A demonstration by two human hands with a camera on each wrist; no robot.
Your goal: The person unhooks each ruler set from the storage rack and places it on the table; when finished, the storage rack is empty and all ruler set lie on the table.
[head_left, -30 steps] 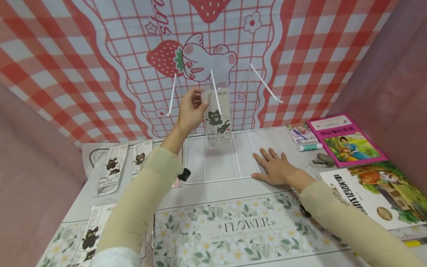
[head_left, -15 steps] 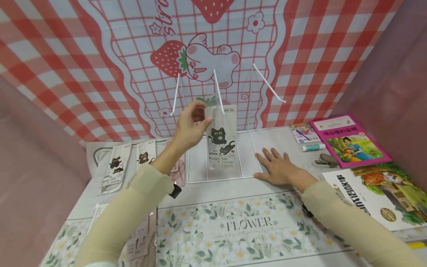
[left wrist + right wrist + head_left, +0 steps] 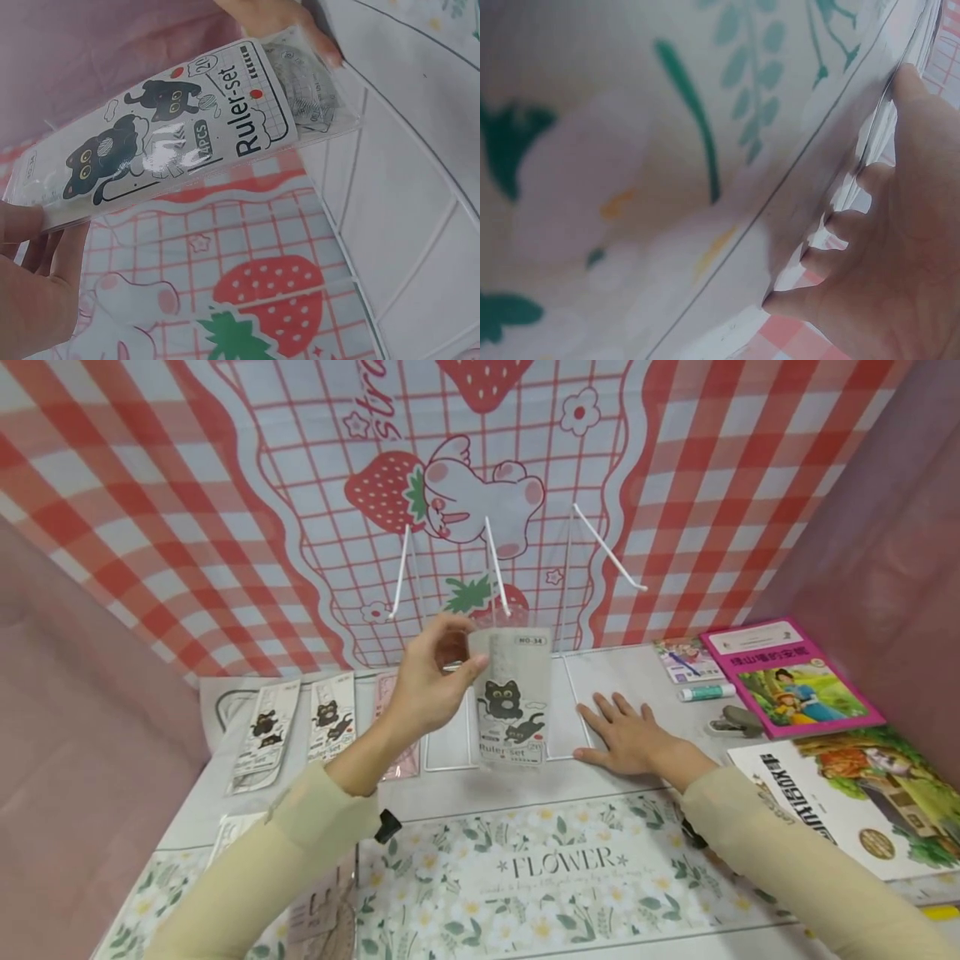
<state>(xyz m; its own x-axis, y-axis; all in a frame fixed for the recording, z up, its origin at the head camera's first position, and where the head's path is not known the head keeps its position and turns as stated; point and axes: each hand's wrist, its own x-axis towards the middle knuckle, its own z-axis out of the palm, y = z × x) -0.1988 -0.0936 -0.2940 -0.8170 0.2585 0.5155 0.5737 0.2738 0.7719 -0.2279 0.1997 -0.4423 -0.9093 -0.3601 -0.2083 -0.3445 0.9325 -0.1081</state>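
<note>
My left hand [image 3: 435, 681] pinches the upper left edge of a clear-wrapped ruler set [image 3: 513, 702] between thumb and fingers. Black cats and the words "Ruler-set" are printed on its card. In the left wrist view the ruler set [image 3: 172, 131] slants across, with clear rulers showing at its far end. Its clear top overlaps the tip of the middle white hook [image 3: 497, 564] in the head view. My right hand [image 3: 618, 735] rests palm down, fingers spread, on the white wire rack's base [image 3: 566, 710].
Two more ruler sets [image 3: 262, 731] and a pink packet [image 3: 386, 693] lie at the left. Side hooks [image 3: 401, 572] jut from the rack. Books [image 3: 795, 677], a glue stick [image 3: 707, 692] and a stapler [image 3: 735, 721] lie at the right. A flowered mat [image 3: 562, 893] is in front.
My left hand has brought the ruler set down and toward me, from beside the middle hook's shaft to below its tip. The right hand stays where it was.
</note>
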